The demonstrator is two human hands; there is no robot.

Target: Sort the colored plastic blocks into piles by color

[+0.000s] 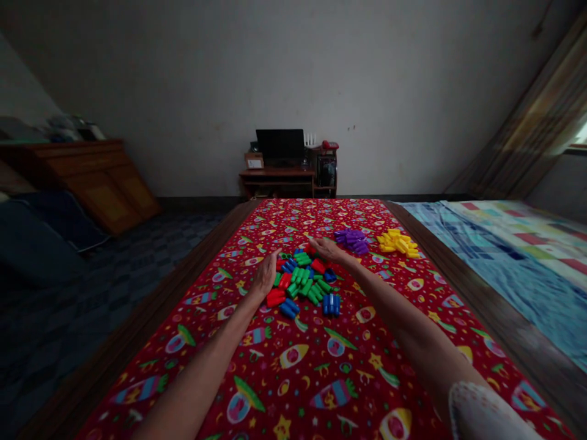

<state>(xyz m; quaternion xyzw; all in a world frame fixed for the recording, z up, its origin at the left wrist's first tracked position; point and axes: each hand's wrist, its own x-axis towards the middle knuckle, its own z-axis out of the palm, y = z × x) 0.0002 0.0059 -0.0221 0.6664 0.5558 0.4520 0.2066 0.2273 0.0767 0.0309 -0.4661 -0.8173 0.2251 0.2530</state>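
Green, red and blue plastic pieces lie in a mixed pile on a red patterned cloth. At the pile's left edge is my left hand, its fingers stretched forward beside the pieces. My right hand reaches over the far right edge of the pile, near some red pieces; its fingertips are too small to make out. Just beyond that hand, to the right, sits a purple heap. A yellow heap lies farther right. One blue piece rests at the pile's near right.
Behind the table's far end stands a small desk with a black monitor and a red telephone. A bed with a blue sheet adjoins the right side. A wooden cabinet is at the left.
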